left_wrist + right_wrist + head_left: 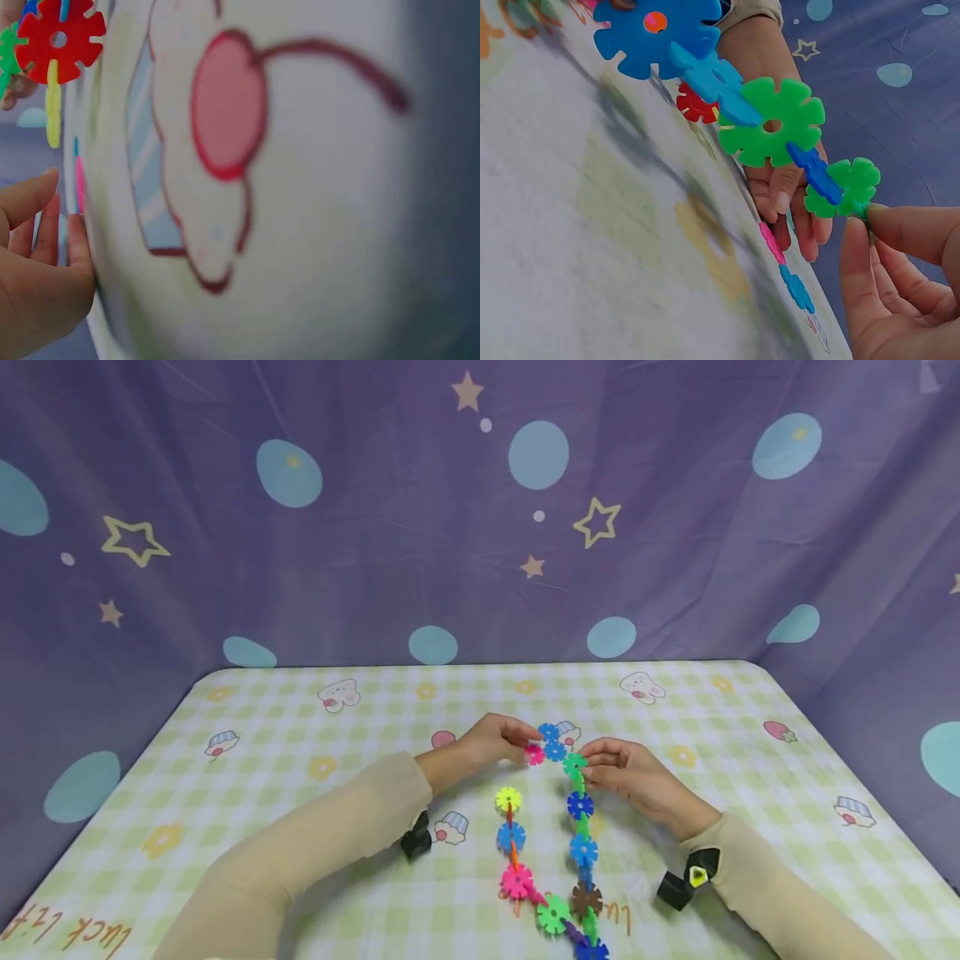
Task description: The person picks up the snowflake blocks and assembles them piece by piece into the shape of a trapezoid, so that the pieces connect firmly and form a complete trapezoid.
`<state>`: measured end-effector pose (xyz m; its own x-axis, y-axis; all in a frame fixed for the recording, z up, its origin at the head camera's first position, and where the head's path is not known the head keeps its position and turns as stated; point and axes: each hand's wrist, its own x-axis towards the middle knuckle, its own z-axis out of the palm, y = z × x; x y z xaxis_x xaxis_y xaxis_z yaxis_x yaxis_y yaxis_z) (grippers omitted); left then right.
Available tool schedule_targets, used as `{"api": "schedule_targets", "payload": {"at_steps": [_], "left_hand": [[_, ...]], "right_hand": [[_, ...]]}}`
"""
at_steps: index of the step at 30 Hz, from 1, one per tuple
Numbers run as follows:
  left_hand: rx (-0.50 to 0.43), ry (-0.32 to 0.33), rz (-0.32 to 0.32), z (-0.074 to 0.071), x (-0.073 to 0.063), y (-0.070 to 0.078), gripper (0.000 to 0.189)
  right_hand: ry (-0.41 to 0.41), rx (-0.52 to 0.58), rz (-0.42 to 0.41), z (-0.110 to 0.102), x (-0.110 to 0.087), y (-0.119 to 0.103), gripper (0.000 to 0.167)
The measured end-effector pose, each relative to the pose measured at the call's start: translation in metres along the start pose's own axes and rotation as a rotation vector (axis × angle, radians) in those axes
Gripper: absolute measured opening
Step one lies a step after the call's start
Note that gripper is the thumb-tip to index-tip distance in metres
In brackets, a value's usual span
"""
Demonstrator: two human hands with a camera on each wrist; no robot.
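A chain of interlocking plastic snowflake discs winds over the table. My right hand (633, 775) pinches a green snowflake disc (864, 213) at the chain's far end between thumb and fingertips; this stretch is lifted off the cloth in the right wrist view. Farther down the chain come a dark blue disc (580, 805) and a brown disc (586, 900). My left hand (487, 745) reaches beside a loose pink disc (534, 754), fingers fairly straight; whether it touches the disc is unclear. Two light blue discs (555, 751) lie beside the pink one.
The chain's other end, with a yellow disc (507, 798), lies below my left hand. A checked tablecloth (262, 793) with printed cakes and flowers covers the table. Behind it hangs a purple curtain (360, 577). Black wrist mounts (416, 837) sit under both sleeves.
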<state>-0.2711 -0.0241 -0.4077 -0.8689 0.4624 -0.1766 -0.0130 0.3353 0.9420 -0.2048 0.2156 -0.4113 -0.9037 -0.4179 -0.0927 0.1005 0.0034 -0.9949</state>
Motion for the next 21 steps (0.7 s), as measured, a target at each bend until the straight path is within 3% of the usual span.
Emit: {"api": "schedule_targets", "payload": {"at_steps": [5, 11, 21], "left_hand": [[0.141, -0.015, 0.04, -0.0003, 0.002, -0.0029, 0.034], [0.337, -0.033, 0.091, 0.0013, 0.0027, -0.0023, 0.033], [0.368, -0.066, 0.13, -0.0023, 0.0028, -0.003, 0.033]], "right_hand": [[-0.004, -0.002, -0.006, -0.0013, 0.0005, 0.002, 0.038], [-0.016, -0.042, 0.002, -0.0036, 0.0016, 0.0018, 0.038], [-0.006, -0.071, 0.032, -0.0051, 0.0049, 0.0021, 0.029]]}}
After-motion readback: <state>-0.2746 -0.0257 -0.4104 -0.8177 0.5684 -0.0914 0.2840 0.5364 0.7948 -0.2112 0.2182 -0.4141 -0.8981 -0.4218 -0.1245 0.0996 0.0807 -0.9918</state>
